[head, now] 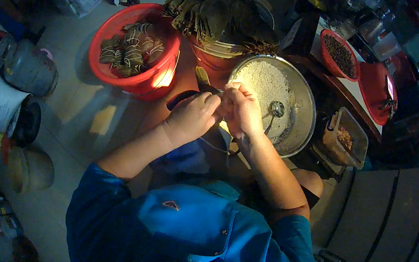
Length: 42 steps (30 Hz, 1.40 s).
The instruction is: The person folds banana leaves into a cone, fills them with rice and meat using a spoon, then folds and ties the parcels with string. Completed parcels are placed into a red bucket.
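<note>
My left hand (196, 113) is closed around a folded, dark green leaf (202, 78), whose yellowish tip sticks up beyond the fingers. Right beside it is my right hand (242, 109), fingers bent and pinched together; what lies between them is hidden. Both hands meet in front of my lap, at the left rim of a large steel basin (309, 117) of white rice (264, 78). A metal spoon (277, 109) rests in that basin. Beyond the hands, a thick pile of dark leaves (226, 19) lies across a wide metal basin (266, 8).
To the left, a red plastic basket (100, 61) holds several string-tied leaf dumplings (134, 48). On the right, a table (346, 86) carries a red bowl of dark bits (339, 55). Below it stands a clear plastic container (358, 141) with reddish pieces. A gas cylinder (32, 66) stands far left.
</note>
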### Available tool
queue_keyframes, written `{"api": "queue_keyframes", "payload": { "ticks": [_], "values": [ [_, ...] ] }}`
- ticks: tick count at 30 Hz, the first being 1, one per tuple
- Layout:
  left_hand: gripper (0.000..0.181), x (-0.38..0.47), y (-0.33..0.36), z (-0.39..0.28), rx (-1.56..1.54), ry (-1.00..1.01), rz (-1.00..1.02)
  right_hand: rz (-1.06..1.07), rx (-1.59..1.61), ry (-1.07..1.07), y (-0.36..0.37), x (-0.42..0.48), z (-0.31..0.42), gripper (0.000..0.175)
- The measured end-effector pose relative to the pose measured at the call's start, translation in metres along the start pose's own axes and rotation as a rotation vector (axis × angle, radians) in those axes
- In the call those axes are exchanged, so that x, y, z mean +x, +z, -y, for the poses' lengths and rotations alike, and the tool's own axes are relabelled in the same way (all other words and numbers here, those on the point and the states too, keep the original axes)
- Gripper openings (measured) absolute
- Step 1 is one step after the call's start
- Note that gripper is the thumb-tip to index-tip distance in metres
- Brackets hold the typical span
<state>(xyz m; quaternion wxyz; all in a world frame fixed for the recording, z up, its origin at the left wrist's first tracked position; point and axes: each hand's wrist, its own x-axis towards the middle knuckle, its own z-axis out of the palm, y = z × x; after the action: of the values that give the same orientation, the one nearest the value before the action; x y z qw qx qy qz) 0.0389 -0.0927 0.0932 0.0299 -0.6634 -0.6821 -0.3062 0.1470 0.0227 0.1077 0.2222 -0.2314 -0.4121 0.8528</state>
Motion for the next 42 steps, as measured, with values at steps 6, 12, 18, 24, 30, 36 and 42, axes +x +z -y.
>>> {"api": "queue_keyframes", "payload": {
  "ticks": [6,12,18,24,30,36,42],
  "values": [
    [0.021,0.0,-0.004,-0.01,0.058,0.01,0.034,-0.074,-0.052,-0.093,0.0,0.004,-0.004,0.014],
    [0.016,0.001,0.001,-0.012,0.143,0.035,0.013,0.017,-0.134,-0.123,-0.006,0.003,-0.003,0.011],
    [0.013,0.005,0.0,0.012,0.011,0.193,-0.131,-0.021,0.039,0.091,-0.012,-0.007,0.005,0.009],
    [0.009,-0.008,0.009,0.035,-0.683,-0.318,-0.126,0.07,0.125,0.021,-0.026,-0.014,-0.023,0.013],
    [0.021,-0.011,0.007,0.043,-0.933,-0.45,0.005,0.539,-0.821,-0.688,-0.042,-0.017,-0.031,0.004],
    [0.015,-0.005,0.0,0.021,-0.135,0.044,-0.201,0.186,-0.698,-0.353,-0.035,0.006,-0.007,0.011],
    [0.015,-0.003,0.005,0.031,0.077,0.303,-0.339,0.36,-1.216,-0.574,-0.022,0.038,-0.002,0.011]
  ]
}}
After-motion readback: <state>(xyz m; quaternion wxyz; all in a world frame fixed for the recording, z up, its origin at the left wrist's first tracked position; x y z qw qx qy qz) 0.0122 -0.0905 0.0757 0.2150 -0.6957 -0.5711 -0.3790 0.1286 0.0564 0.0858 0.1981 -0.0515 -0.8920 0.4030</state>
